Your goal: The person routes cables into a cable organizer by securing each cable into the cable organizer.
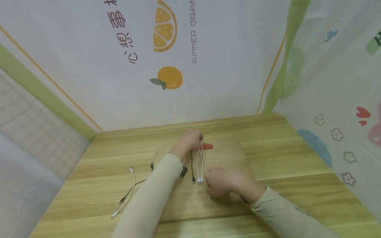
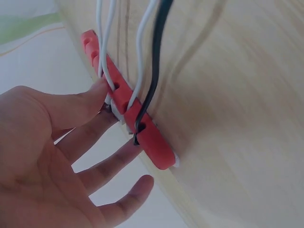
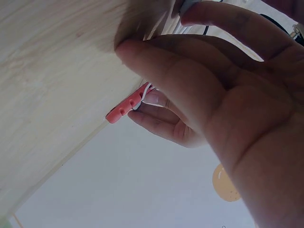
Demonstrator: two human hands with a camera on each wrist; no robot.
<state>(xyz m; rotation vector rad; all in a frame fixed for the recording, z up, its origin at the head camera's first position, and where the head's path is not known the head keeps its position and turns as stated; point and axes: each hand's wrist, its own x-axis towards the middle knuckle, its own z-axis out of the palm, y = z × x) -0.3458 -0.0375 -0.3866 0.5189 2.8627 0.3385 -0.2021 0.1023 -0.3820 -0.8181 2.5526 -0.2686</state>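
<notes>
A red cable holder (image 1: 210, 146) lies along the far edge of a wooden board, with notches along its length. Two white cables (image 1: 196, 163) and a black cable (image 1: 192, 167) sit in its notches, plug ends toward me. My left hand (image 2: 52, 137) pinches another white cable (image 2: 99, 28) between thumb and forefinger, against the holder; its other fingers are spread. Nearer to me, my right hand (image 1: 221, 182) has curled fingers where that white cable's near end runs in. In the right wrist view the hand hides most of what it grips.
The wooden board (image 1: 178, 208) lies on a wood-grain table (image 1: 285, 148). Left of the board, a loose white cable (image 1: 133, 188) crosses a black cable (image 1: 128, 193). A black object (image 1: 184, 172) shows beside the left forearm. Printed curtains (image 1: 223, 66) hang behind and at the sides.
</notes>
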